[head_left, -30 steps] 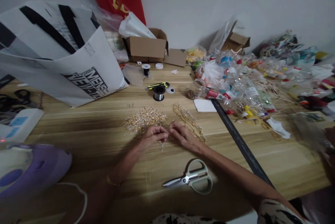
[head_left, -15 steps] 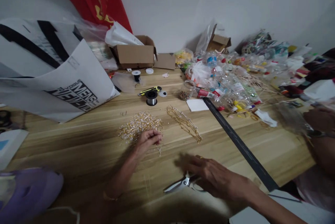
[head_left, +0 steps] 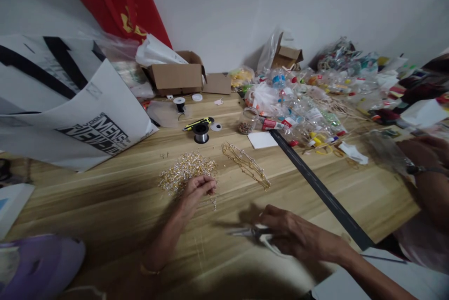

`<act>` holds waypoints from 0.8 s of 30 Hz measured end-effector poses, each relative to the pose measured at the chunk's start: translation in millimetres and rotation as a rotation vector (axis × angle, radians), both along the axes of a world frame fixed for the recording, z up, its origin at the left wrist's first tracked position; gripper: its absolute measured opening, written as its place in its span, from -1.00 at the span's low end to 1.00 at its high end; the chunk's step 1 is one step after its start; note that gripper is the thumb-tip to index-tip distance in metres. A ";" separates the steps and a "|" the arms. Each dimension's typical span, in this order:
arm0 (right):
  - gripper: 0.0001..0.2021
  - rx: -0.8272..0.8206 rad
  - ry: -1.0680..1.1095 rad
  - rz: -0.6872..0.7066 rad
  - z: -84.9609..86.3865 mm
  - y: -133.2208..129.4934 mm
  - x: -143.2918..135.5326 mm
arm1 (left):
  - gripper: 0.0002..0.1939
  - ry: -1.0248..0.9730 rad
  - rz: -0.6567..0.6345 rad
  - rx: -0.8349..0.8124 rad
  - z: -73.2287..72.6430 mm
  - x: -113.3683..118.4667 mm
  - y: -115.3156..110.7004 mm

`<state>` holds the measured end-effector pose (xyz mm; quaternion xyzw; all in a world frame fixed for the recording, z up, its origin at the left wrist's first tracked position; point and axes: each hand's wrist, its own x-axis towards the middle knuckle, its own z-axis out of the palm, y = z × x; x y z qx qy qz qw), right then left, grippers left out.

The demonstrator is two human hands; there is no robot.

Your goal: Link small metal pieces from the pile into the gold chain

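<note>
My left hand (head_left: pixel 199 188) rests at the near right edge of a pile of small gold and silver beads (head_left: pixel 185 169). Its thumb and fingertips are pinched together; what is between them is too small to make out. A short silver chain (head_left: pixel 214 203) lies just below those fingertips. Held low over the table, my right hand (head_left: pixel 293 234) has its fingers around the handles of metal shears (head_left: pixel 245 231), whose pointed end faces left. The blades are blurred, and the palm partly hides the pale handle. Beyond both hands lie gold and silver bead chains (head_left: pixel 247 166).
Behind the beads stand a wire spool (head_left: pixel 201 134) and a yellow utility knife (head_left: pixel 198 123). A black strip (head_left: pixel 319 187) crosses the table at right, near heaped plastic bottles (head_left: pixel 308 113). Another person's arm (head_left: pixel 430 178) is at far right. A large white bag (head_left: pixel 87 117) stands left.
My right hand has picked the shears up from the table and now grips their handles. My left hand stays pinched beside the beads. The view has shifted slightly.
</note>
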<state>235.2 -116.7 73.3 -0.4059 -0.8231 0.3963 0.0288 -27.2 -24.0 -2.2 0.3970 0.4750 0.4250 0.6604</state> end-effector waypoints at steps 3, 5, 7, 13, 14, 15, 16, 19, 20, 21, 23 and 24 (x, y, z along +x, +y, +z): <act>-0.61 -0.211 0.181 -0.201 -2.3 6.6 5.5 | -0.77 -0.026 0.009 -0.009 -2.7 -0.1 0.5; -0.60 -0.311 0.311 -0.291 -10.7 9.7 3.9 | -0.76 -0.053 0.017 -0.024 -2.8 -0.1 0.5; -0.57 -0.375 0.398 -0.344 -20.2 12.4 -1.1 | -0.75 -0.089 0.026 -0.034 -1.3 -0.1 0.3; -0.43 -0.354 0.497 -0.422 -34.8 17.5 -16.9 | -0.75 -0.164 0.063 -0.053 2.8 -0.6 0.8; -0.41 -0.336 0.484 -0.419 -35.4 17.5 -18.5 | -0.75 -0.171 0.074 -0.053 2.8 -0.5 1.2; -0.38 -0.318 0.466 -0.415 -35.8 17.3 -20.0 | -0.75 -0.176 0.085 -0.052 2.6 -0.5 1.7; -0.36 -0.300 0.446 -0.408 -36.0 17.2 -21.5 | -0.75 -0.182 0.095 -0.052 2.5 -0.4 2.2; -0.37 -0.239 0.403 -0.374 -36.4 19.0 -26.6 | -0.74 -0.192 0.102 -0.052 2.8 -0.2 3.1; -0.39 -0.210 0.394 -0.363 -36.7 20.4 -28.7 | -0.74 -0.194 0.096 -0.051 3.2 -0.2 3.1; -0.42 -0.177 0.388 -0.355 -37.1 22.2 -30.8 | -0.74 -0.193 0.085 -0.050 3.7 -0.2 3.0; -0.45 -0.124 0.366 -0.343 -38.1 26.2 -35.0 | -0.74 -0.190 0.058 -0.057 4.4 -0.1 2.5; -0.45 -0.103 0.350 -0.339 -38.5 28.1 -36.9 | -0.74 -0.189 0.048 -0.065 4.3 -0.2 2.2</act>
